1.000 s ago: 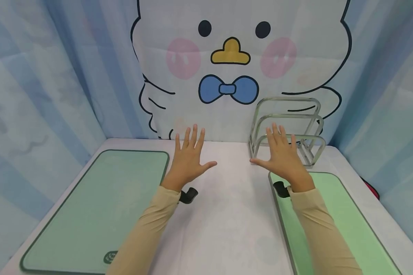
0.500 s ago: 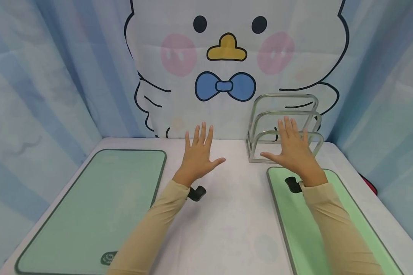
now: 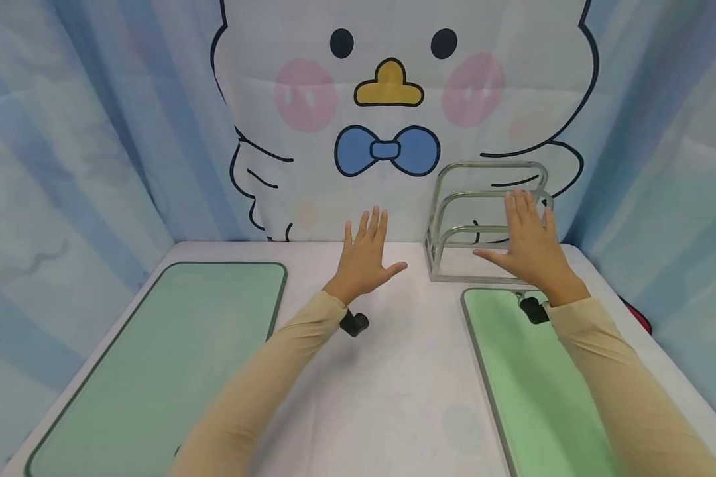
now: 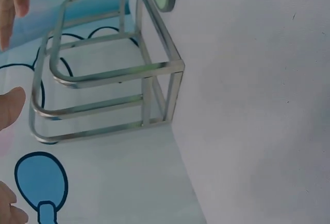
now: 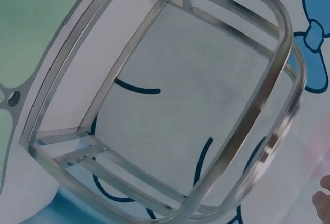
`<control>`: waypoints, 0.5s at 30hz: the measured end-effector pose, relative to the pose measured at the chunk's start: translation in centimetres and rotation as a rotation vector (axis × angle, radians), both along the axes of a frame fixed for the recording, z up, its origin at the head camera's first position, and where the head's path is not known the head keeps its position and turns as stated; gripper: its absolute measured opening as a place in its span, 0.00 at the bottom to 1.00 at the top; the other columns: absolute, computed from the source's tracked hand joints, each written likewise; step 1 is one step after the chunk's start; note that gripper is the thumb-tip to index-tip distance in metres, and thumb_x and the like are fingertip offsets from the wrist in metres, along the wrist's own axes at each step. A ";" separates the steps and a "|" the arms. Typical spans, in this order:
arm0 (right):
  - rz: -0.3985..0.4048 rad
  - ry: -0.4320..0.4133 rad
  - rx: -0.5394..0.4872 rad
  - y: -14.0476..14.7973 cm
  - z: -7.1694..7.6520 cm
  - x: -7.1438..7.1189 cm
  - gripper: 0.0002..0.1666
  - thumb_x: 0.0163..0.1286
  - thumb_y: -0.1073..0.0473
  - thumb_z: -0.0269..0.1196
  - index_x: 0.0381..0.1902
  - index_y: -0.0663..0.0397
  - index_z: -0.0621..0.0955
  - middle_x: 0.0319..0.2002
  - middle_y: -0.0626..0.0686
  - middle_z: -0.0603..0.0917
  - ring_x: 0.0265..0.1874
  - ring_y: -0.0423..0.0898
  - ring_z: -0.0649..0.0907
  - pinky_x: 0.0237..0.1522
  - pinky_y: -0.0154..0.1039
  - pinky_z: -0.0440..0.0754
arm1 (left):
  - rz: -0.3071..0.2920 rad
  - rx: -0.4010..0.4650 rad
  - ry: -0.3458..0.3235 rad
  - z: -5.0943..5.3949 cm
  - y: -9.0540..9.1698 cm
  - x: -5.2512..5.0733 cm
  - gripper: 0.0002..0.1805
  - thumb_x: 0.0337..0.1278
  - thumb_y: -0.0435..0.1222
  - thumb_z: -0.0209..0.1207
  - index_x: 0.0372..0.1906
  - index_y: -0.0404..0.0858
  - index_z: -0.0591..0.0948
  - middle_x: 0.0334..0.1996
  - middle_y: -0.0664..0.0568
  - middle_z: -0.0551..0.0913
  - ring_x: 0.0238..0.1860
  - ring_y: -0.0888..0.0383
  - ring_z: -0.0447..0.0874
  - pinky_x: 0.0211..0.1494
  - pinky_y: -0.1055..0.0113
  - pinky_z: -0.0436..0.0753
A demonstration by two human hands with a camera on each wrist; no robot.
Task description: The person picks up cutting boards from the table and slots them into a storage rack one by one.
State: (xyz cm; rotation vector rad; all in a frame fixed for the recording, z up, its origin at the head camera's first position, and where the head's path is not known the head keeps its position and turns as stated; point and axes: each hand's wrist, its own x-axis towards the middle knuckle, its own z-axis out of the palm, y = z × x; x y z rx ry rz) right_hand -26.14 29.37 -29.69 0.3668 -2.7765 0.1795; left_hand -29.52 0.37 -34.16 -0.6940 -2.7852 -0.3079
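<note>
My left hand [image 3: 364, 262] is held out over the middle of the table, fingers straight and spread, holding nothing. The right hand [image 3: 536, 252] is likewise spread and empty, in front of the silver metal rack [image 3: 444, 255] and covering its right part in the head view. Whether it touches the rack I cannot tell. In the left wrist view the rack [image 4: 124, 72] stands on the white surface, with fingertips at the left edge. The right wrist view shows the rack's bars [image 5: 258, 100] up close, and fingertips [image 5: 322, 203] at the right edge.
A large pale green board [image 3: 161, 364] lies on the table's left side. Another green board [image 3: 513, 371] lies at the right, partly under my right forearm. Behind the table hangs a curtain [image 3: 394, 205] with a printed character; blue curtains [image 3: 662, 199] stand at both sides.
Both hands have moved to the right and slightly up in the head view, fingers still spread. The camera view has shifted a little. The boards and rack lie as before.
</note>
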 end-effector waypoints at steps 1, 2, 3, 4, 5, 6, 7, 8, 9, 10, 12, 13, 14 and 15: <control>0.004 0.004 -0.009 0.3 -0.1 -0.2 0.67 0.58 0.33 0.61 0.73 0.64 0.37 0.74 0.65 0.36 0.74 0.60 0.38 0.68 0.69 0.36 | -0.004 -0.012 0.006 0.0 0.3 -0.3 0.55 0.58 0.63 0.50 0.74 0.37 0.36 0.76 0.44 0.37 0.77 0.48 0.33 0.76 0.43 0.38; 0.009 0.013 -0.016 0.6 -0.1 -0.4 0.67 0.58 0.34 0.62 0.73 0.65 0.37 0.74 0.65 0.36 0.74 0.60 0.38 0.68 0.69 0.36 | -0.011 -0.019 0.011 -0.1 0.5 -0.5 0.55 0.58 0.63 0.50 0.74 0.37 0.36 0.76 0.44 0.38 0.77 0.48 0.33 0.76 0.44 0.39; 0.013 0.018 -0.027 1.0 -0.2 -0.6 0.67 0.58 0.35 0.63 0.73 0.65 0.37 0.74 0.64 0.35 0.74 0.60 0.38 0.68 0.69 0.36 | -0.016 -0.033 0.020 -0.1 0.8 -0.8 0.55 0.58 0.63 0.49 0.74 0.36 0.37 0.76 0.44 0.38 0.77 0.48 0.34 0.76 0.44 0.40; 0.013 0.028 -0.035 1.3 -0.2 -0.8 0.67 0.58 0.36 0.63 0.73 0.65 0.37 0.74 0.64 0.35 0.74 0.60 0.39 0.68 0.69 0.36 | -0.024 -0.040 0.032 -0.2 1.1 -1.0 0.55 0.58 0.63 0.50 0.74 0.36 0.37 0.76 0.43 0.39 0.77 0.48 0.35 0.76 0.44 0.41; 0.013 0.036 -0.044 1.7 -0.2 -0.9 0.67 0.58 0.37 0.64 0.73 0.65 0.37 0.74 0.64 0.35 0.74 0.60 0.39 0.68 0.70 0.37 | -0.031 -0.045 0.045 -0.3 1.3 -1.3 0.55 0.58 0.63 0.50 0.74 0.35 0.38 0.76 0.43 0.41 0.77 0.48 0.37 0.76 0.44 0.42; 0.009 0.042 -0.049 2.0 -0.2 -1.1 0.67 0.57 0.38 0.65 0.73 0.64 0.36 0.74 0.63 0.34 0.74 0.60 0.39 0.68 0.70 0.37 | -0.039 -0.047 0.054 -0.4 1.6 -1.5 0.55 0.58 0.63 0.51 0.74 0.35 0.38 0.76 0.43 0.41 0.77 0.48 0.38 0.76 0.45 0.42; 0.008 0.048 -0.055 2.4 -0.2 -1.3 0.67 0.57 0.39 0.65 0.73 0.64 0.36 0.74 0.63 0.34 0.74 0.60 0.39 0.68 0.69 0.37 | -0.046 -0.047 0.062 -0.5 1.9 -1.8 0.55 0.57 0.63 0.51 0.74 0.35 0.38 0.76 0.43 0.42 0.76 0.48 0.39 0.76 0.45 0.43; 0.006 0.055 -0.062 2.8 -0.2 -1.5 0.67 0.57 0.40 0.66 0.73 0.64 0.36 0.74 0.63 0.34 0.74 0.60 0.39 0.68 0.69 0.38 | -0.053 -0.036 0.065 -0.5 2.1 -2.0 0.55 0.57 0.62 0.52 0.74 0.35 0.38 0.75 0.42 0.43 0.76 0.48 0.39 0.76 0.46 0.43; 0.002 0.056 -0.069 3.1 -0.1 -1.7 0.68 0.57 0.40 0.66 0.73 0.63 0.35 0.74 0.63 0.34 0.74 0.60 0.39 0.68 0.69 0.37 | -0.058 -0.024 0.065 -0.6 2.4 -2.2 0.56 0.57 0.62 0.53 0.74 0.34 0.38 0.75 0.42 0.44 0.76 0.48 0.40 0.76 0.46 0.44; -0.002 0.063 -0.072 3.5 -0.1 -1.9 0.68 0.57 0.40 0.66 0.73 0.62 0.34 0.75 0.63 0.34 0.74 0.60 0.39 0.69 0.69 0.38 | -0.064 -0.003 0.064 -0.6 2.6 -2.5 0.56 0.56 0.61 0.54 0.74 0.34 0.39 0.75 0.42 0.44 0.76 0.48 0.41 0.76 0.46 0.45; -0.005 0.079 -0.090 4.3 0.0 -2.4 0.69 0.56 0.41 0.67 0.73 0.62 0.35 0.75 0.63 0.35 0.74 0.60 0.40 0.69 0.68 0.38 | -0.070 0.050 0.041 -0.7 3.0 -3.0 0.56 0.56 0.60 0.55 0.74 0.34 0.38 0.75 0.42 0.44 0.76 0.49 0.41 0.76 0.46 0.46; -0.005 0.089 -0.104 4.7 0.0 -2.6 0.69 0.55 0.43 0.68 0.74 0.62 0.35 0.75 0.63 0.36 0.74 0.61 0.41 0.69 0.68 0.38 | -0.076 0.091 0.022 -0.7 3.2 -3.2 0.56 0.56 0.60 0.56 0.74 0.34 0.38 0.75 0.42 0.45 0.76 0.49 0.42 0.76 0.46 0.46; -0.005 0.097 -0.116 5.1 0.0 -2.9 0.69 0.54 0.44 0.69 0.74 0.62 0.35 0.75 0.64 0.37 0.74 0.61 0.42 0.69 0.68 0.39 | -0.085 0.144 -0.010 -0.7 3.4 -3.5 0.56 0.56 0.58 0.57 0.74 0.35 0.38 0.75 0.43 0.44 0.76 0.50 0.42 0.76 0.47 0.46; -0.002 0.100 -0.136 5.4 0.1 -3.1 0.70 0.54 0.45 0.70 0.74 0.62 0.35 0.75 0.64 0.38 0.74 0.62 0.43 0.69 0.68 0.39 | -0.097 0.203 -0.046 -0.7 3.6 -3.7 0.56 0.56 0.57 0.58 0.74 0.35 0.38 0.75 0.43 0.44 0.76 0.50 0.42 0.76 0.47 0.47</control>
